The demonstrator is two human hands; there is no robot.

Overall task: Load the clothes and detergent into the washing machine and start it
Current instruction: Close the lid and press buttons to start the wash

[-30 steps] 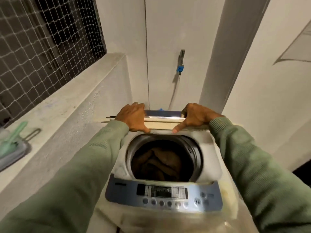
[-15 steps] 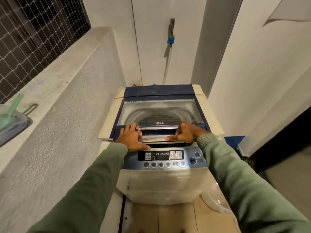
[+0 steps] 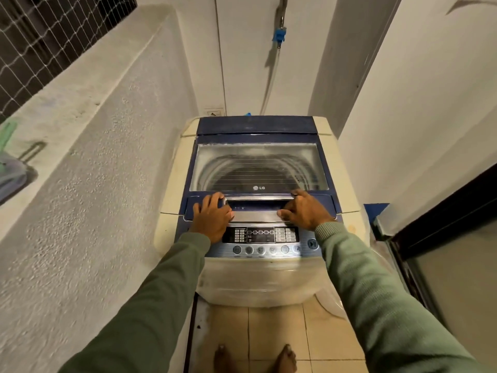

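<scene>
Beige floor tiles [image 3: 277,332] lie under my bare feet [image 3: 223,359], which stand just in front of the washing machine [image 3: 258,284]. It fills the narrow end of the space, between a rough plastered half-wall [image 3: 88,197] on my left and a dark door frame [image 3: 430,216] on my right. Both my green sleeves [image 3: 150,305] reach forward over the control panel [image 3: 261,235], with its row of round buttons along the near edge.

Just beyond the panel, the lid [image 3: 329,184] is down flat on the machine. My left hand [image 3: 212,219] rests on its front left corner, fingers loosely spread and lying on the blue frame. My right hand [image 3: 305,211] rests on the front right, fingers slightly bent on top, with the thumb stretched onto the silver handle strip [image 3: 255,215]. Neither hand is wrapped round anything.

Through the lid's window [image 3: 258,168] I see the drum's rim. The inside is too dark to make out the clothes.

Behind the machine a pale hose [image 3: 270,84] climbs the back wall to a blue tap fitting [image 3: 279,36]. Netting [image 3: 40,36] hangs above the ledge at far left.
</scene>
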